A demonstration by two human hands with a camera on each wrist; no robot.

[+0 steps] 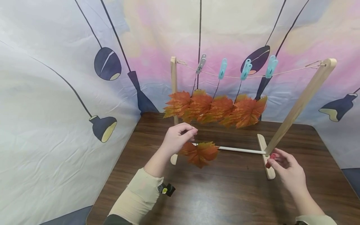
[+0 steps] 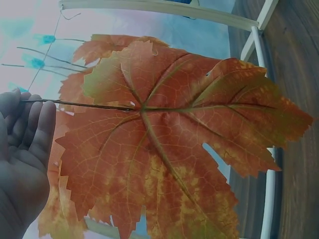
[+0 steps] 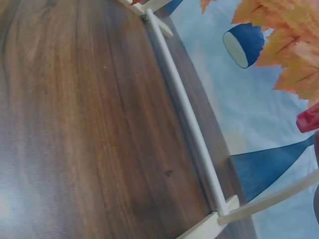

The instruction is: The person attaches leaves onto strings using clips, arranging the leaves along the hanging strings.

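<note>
My left hand [image 1: 177, 138] pinches the thin dark stem of an orange-red maple leaf [image 1: 200, 154] between thumb and fingertips. The leaf hangs below the hand in the head view and fills the middle of the left wrist view, its veins showing. On the right, my right hand [image 1: 292, 175] holds a small red clothespin [image 1: 270, 160], partly covered by the fingers, beside the foot of the right post. A string [image 1: 292, 72] carries a grey clothespin [image 1: 201, 64] and several teal clothespins [image 1: 223, 68]. Similar orange leaves [image 1: 222, 107] hang from them by their stems, overlapping.
The wooden frame has a left post [image 1: 174, 75], a leaning right post [image 1: 301, 104] and flat feet [image 1: 261, 142]. A white rod [image 1: 242, 150] joins them low down. It stands on a dark wood table [image 1: 219, 193] before a painted cloth backdrop [image 1: 56, 93].
</note>
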